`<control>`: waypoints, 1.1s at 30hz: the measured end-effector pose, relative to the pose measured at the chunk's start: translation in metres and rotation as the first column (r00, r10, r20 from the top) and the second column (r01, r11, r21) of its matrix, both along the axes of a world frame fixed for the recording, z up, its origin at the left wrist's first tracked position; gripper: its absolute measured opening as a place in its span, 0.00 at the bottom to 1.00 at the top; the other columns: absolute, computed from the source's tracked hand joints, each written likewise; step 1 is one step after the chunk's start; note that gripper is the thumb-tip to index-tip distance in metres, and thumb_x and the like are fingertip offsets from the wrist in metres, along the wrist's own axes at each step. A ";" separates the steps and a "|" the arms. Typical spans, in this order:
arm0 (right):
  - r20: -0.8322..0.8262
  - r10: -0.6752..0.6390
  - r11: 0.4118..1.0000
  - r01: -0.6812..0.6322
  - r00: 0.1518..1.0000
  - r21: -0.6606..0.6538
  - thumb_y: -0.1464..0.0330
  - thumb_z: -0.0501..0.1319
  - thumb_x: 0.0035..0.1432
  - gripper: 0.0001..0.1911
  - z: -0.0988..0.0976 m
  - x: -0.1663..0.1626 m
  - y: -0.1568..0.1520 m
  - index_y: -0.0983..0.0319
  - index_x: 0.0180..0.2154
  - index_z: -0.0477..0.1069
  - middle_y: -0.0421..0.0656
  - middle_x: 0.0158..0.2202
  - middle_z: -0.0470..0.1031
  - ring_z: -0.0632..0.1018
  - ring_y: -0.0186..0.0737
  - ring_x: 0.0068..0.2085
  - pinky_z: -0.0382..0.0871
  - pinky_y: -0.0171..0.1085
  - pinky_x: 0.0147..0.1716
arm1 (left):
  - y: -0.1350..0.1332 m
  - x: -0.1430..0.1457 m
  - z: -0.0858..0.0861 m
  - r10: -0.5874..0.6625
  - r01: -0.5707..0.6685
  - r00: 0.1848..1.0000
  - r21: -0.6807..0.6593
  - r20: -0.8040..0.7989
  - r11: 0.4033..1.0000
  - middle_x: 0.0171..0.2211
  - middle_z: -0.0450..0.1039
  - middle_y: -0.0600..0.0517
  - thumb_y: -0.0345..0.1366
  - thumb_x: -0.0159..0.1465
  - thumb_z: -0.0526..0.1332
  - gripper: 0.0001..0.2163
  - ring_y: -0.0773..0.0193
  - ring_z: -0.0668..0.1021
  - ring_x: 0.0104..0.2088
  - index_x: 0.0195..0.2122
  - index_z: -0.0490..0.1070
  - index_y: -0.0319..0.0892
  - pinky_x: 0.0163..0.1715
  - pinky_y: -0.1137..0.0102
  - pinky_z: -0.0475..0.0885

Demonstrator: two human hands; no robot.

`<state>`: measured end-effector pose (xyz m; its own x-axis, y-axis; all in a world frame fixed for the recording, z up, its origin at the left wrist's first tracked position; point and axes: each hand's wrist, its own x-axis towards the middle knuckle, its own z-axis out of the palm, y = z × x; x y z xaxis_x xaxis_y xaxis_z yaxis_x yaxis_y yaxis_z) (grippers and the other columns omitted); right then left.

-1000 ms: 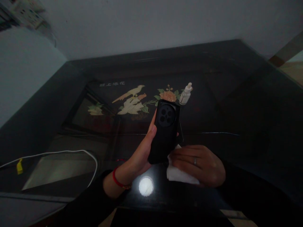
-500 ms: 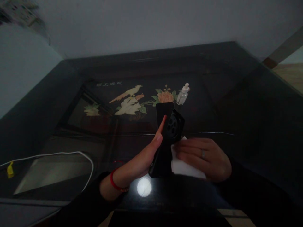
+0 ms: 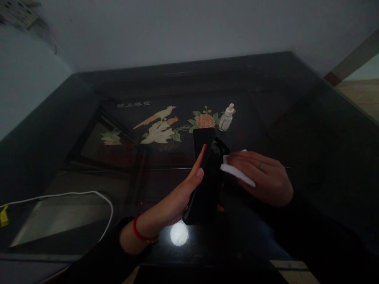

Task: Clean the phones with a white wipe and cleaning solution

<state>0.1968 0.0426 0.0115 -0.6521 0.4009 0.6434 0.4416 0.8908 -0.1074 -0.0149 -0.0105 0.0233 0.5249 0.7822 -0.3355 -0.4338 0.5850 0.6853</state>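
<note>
My left hand (image 3: 180,193) grips a black phone (image 3: 205,185) from its left side and holds it upright and tilted above the dark table (image 3: 310,130). A red cord circles that wrist. My right hand (image 3: 263,177), with a ring on one finger, is closed on a white cloth (image 3: 237,172) and presses it against the phone's right side near the camera bump.
A small clear dropper bottle (image 3: 226,118) stands behind the phone on the glass top, beside painted birds and flowers (image 3: 166,126). A white cable (image 3: 89,197) curves across the left part of the table. A bright round reflection (image 3: 178,233) lies below the phone.
My left hand turned the phone so its back faces more to the right. My right hand lifted the cloth off the table and up against the phone near the camera.
</note>
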 end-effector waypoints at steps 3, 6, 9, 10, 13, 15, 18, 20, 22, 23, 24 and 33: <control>-0.031 -0.122 0.992 0.122 0.992 0.005 0.75 0.58 0.61 0.10 0.003 0.007 0.007 0.70 0.44 0.72 0.55 0.40 0.80 0.81 0.48 0.44 0.78 0.44 0.43 | -0.002 -0.001 0.002 -0.044 0.044 0.999 -0.054 0.005 0.998 0.66 0.54 0.46 0.51 0.63 0.58 0.34 0.55 0.76 0.46 0.66 0.38 0.70 0.40 0.55 0.76; -0.083 -0.087 0.996 0.089 0.993 0.026 0.73 0.57 0.62 0.13 0.006 0.010 0.005 0.71 0.48 0.71 0.58 0.44 0.79 0.79 0.51 0.49 0.77 0.46 0.47 | -0.005 -0.001 0.002 -0.087 0.094 0.994 -0.103 0.068 0.990 0.62 0.60 0.45 0.49 0.64 0.58 0.36 0.55 0.75 0.47 0.66 0.35 0.69 0.40 0.55 0.75; -0.106 -0.003 0.999 0.008 0.994 0.045 0.69 0.56 0.64 0.17 0.006 0.008 0.000 0.71 0.52 0.70 0.59 0.47 0.77 0.75 0.51 0.54 0.75 0.48 0.50 | -0.007 -0.002 -0.001 -0.125 0.144 0.983 -0.144 0.135 0.979 0.59 0.65 0.46 0.49 0.65 0.56 0.32 0.56 0.77 0.44 0.67 0.40 0.66 0.38 0.57 0.75; -0.091 0.023 0.999 -0.019 0.996 0.040 0.68 0.56 0.65 0.18 0.005 0.006 0.000 0.71 0.53 0.69 0.59 0.48 0.77 0.75 0.51 0.55 0.75 0.48 0.50 | -0.008 -0.003 -0.002 -0.146 0.170 0.978 -0.163 0.150 0.972 0.56 0.68 0.46 0.51 0.65 0.54 0.29 0.56 0.78 0.42 0.66 0.46 0.62 0.37 0.57 0.75; -0.041 0.075 0.997 -0.074 0.996 0.008 0.69 0.55 0.65 0.19 0.002 0.005 0.003 0.71 0.54 0.68 0.59 0.50 0.76 0.74 0.50 0.56 0.76 0.48 0.50 | -0.009 -0.007 -0.005 -0.235 0.273 0.955 -0.233 0.178 0.933 0.48 0.75 0.43 0.57 0.64 0.50 0.28 0.58 0.80 0.37 0.59 0.66 0.45 0.40 0.60 0.73; -0.037 0.073 0.997 -0.073 0.997 0.001 0.71 0.56 0.65 0.18 0.001 0.006 0.005 0.71 0.54 0.68 0.58 0.49 0.76 0.75 0.50 0.55 0.76 0.47 0.50 | -0.008 -0.009 -0.004 -0.251 0.287 0.954 -0.249 0.166 0.925 0.46 0.76 0.43 0.58 0.64 0.48 0.30 0.58 0.81 0.35 0.57 0.68 0.43 0.41 0.60 0.73; -0.027 0.062 0.998 -0.062 0.998 0.025 0.72 0.59 0.62 0.16 0.003 0.008 0.006 0.70 0.51 0.71 0.56 0.46 0.79 0.78 0.49 0.51 0.79 0.44 0.47 | -0.006 -0.009 0.000 -0.194 0.218 0.973 -0.213 0.127 0.952 0.46 0.77 0.45 0.56 0.66 0.48 0.29 0.58 0.81 0.34 0.66 0.52 0.53 0.39 0.60 0.73; -0.035 0.067 0.997 -0.066 0.997 0.042 0.72 0.59 0.62 0.15 0.004 0.008 0.004 0.70 0.50 0.71 0.56 0.44 0.79 0.79 0.48 0.50 0.79 0.43 0.46 | -0.005 -0.008 0.004 -0.170 0.191 0.978 -0.192 0.116 0.963 0.47 0.77 0.46 0.55 0.66 0.48 0.31 0.58 0.81 0.33 0.68 0.42 0.56 0.38 0.60 0.73; -0.048 0.073 0.996 -0.071 0.996 0.050 0.72 0.58 0.62 0.15 0.005 0.007 0.002 0.71 0.50 0.71 0.58 0.46 0.78 0.77 0.49 0.52 0.78 0.45 0.48 | -0.005 -0.007 0.007 -0.176 0.196 0.977 -0.195 0.119 0.961 0.48 0.76 0.45 0.54 0.67 0.47 0.32 0.59 0.81 0.33 0.69 0.37 0.57 0.38 0.60 0.73; -0.047 0.076 0.996 -0.074 0.996 0.050 0.73 0.58 0.62 0.15 0.005 0.006 0.002 0.73 0.50 0.70 0.59 0.47 0.78 0.76 0.50 0.54 0.77 0.46 0.49 | -0.005 -0.006 0.008 -0.179 0.201 0.976 -0.198 0.120 0.959 0.49 0.75 0.45 0.54 0.67 0.47 0.31 0.59 0.81 0.33 0.69 0.36 0.57 0.38 0.60 0.73; -0.043 0.076 0.996 -0.074 0.996 0.049 0.73 0.57 0.63 0.15 0.005 0.005 0.002 0.73 0.50 0.70 0.60 0.48 0.77 0.75 0.50 0.55 0.76 0.46 0.50 | -0.005 -0.005 0.008 -0.180 0.201 0.976 -0.201 0.119 0.959 0.50 0.74 0.44 0.53 0.67 0.47 0.31 0.59 0.80 0.34 0.68 0.35 0.58 0.38 0.60 0.73; -0.003 -0.004 0.997 0.004 1.000 0.077 0.75 0.59 0.60 0.11 0.013 0.007 0.003 0.68 0.44 0.73 0.53 0.39 0.81 0.81 0.45 0.44 0.80 0.38 0.43 | -0.001 -0.006 0.011 -0.059 0.066 0.996 -0.121 0.061 0.990 0.55 0.70 0.43 0.52 0.66 0.52 0.33 0.56 0.79 0.40 0.68 0.38 0.60 0.33 0.62 0.76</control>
<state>0.2041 0.0459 0.0246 -0.6490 0.3524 0.6743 0.4447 0.8948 -0.0395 -0.0206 -0.0117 0.0344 0.5922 0.7021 -0.3954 -0.4302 0.6904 0.5816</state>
